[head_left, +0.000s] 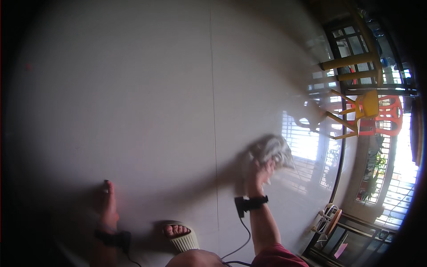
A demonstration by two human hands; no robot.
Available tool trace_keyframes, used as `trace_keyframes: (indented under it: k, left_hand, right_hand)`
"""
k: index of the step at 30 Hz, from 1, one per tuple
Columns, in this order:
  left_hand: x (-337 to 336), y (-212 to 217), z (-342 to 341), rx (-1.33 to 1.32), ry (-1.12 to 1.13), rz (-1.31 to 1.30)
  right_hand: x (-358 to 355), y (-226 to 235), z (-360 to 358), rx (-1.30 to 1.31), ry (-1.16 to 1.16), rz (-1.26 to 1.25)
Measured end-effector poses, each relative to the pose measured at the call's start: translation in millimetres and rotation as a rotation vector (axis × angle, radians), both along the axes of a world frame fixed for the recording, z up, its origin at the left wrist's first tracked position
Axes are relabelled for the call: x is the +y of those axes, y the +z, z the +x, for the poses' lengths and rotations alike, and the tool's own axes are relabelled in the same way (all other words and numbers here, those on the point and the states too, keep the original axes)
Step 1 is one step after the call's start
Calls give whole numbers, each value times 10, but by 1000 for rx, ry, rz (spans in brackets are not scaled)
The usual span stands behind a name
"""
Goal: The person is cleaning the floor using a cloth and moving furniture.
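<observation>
My right hand (pixel 262 172) is closed on a crumpled pale grey cloth (pixel 272 150), which lies against the shiny floor (pixel 169 111) right of the tile seam. Both the cloth and the fingers are slightly blurred, and part of the grip is hidden in the folds. A black band with a cable circles the right wrist. At the lower left, my left hand (pixel 109 205) is seen nearly edge-on in shadow, its visible fingers stretched forward. No object shows in it. It also wears a dark wrist device.
A foot in a pale ribbed slipper (pixel 184 238) stands between my arms, beside my bent knee (pixel 194 258). Off to the right are a yellow chair (pixel 368 104), a red chair (pixel 391 116), wooden furniture legs (pixel 349 61) and barred windows. Light from them reflects on the floor.
</observation>
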State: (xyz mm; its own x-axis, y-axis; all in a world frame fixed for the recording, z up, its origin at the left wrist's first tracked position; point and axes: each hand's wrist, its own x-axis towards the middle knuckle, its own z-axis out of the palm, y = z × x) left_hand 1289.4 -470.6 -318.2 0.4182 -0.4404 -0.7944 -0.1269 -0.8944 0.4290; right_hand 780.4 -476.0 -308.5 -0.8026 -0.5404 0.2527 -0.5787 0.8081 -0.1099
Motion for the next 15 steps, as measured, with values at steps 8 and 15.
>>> trace_keyframes:
  k: [8,15]
  left_hand:
    - [36,17,83,-146,-121,-260]
    - [-253,342,-187,-33,-102,-65]
  right_hand:
    - [-2249,136,3101,-468,982,-35]
    - [-2520,703,3545,-1635,1058,-494]
